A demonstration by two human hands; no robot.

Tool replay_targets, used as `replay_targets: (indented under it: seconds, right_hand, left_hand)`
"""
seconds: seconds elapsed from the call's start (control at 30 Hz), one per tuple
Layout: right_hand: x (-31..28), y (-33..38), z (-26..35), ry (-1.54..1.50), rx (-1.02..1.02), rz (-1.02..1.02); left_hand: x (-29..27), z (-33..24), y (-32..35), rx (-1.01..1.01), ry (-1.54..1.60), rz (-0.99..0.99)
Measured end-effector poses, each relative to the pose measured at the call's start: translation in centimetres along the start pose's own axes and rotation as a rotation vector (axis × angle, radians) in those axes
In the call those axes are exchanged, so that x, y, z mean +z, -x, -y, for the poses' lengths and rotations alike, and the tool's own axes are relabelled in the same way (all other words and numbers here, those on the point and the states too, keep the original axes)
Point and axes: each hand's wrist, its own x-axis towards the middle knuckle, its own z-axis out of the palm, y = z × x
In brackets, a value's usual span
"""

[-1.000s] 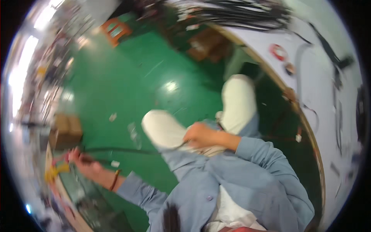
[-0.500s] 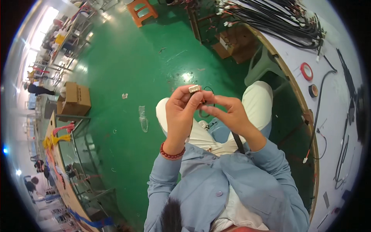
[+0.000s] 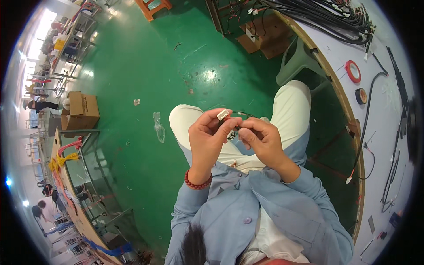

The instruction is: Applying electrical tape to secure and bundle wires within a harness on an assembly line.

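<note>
Above my lap, my left hand pinches a white wire connector, which sticks up past the fingertips. Dark and reddish wires run from the connector into the space between both hands. My right hand is closed at the fingertips on these thin wires, close against the left fingers. A dark strand of wire loops out behind the right fingers. The fingers hide most of the wire.
At the right, a white-topped table bears bundled black cables, red tape and black tape. A green stool and a cardboard box stand by it. Another workbench is at the left.
My hands have come closer together, and the right fingers, looser before, now pinch at the wires. The connector has tilted and dropped slightly. The whole view has shifted a little.
</note>
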Motion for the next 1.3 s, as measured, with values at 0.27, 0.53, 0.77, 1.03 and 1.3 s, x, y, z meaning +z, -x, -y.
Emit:
replay_targets:
  seconds: [0.27, 0.53, 0.77, 1.03, 1.3]
  right_hand:
    - [-0.3, -0.1, -0.7, -0.27, 0.171, 0.027]
    - [-0.1, 0.8, -1.7, -0.356, 0.095, -0.074]
    - [-2.9, 0.7, -0.3, 0.061, -0.085, -0.137]
    - [-2.8, 1.4, -0.3, -0.001, 0.1, -0.172]
    - [-3.2, 1.0, 1.6, -0.002, -0.047, -0.313]
  left_hand:
    - [-1.2, 2.3, -0.2, -0.018, 0.02, 0.099]
    - [0.3, 6.3, 3.1, 0.113, -0.149, 0.029]
    - [2.2, 6.8, 3.9, 0.064, -0.133, 0.173]
    - [2.6, 6.5, 3.8, 0.075, -0.256, 0.139]
    - [2.2, 7.9, 2.4, -0.083, 0.098, 0.33]
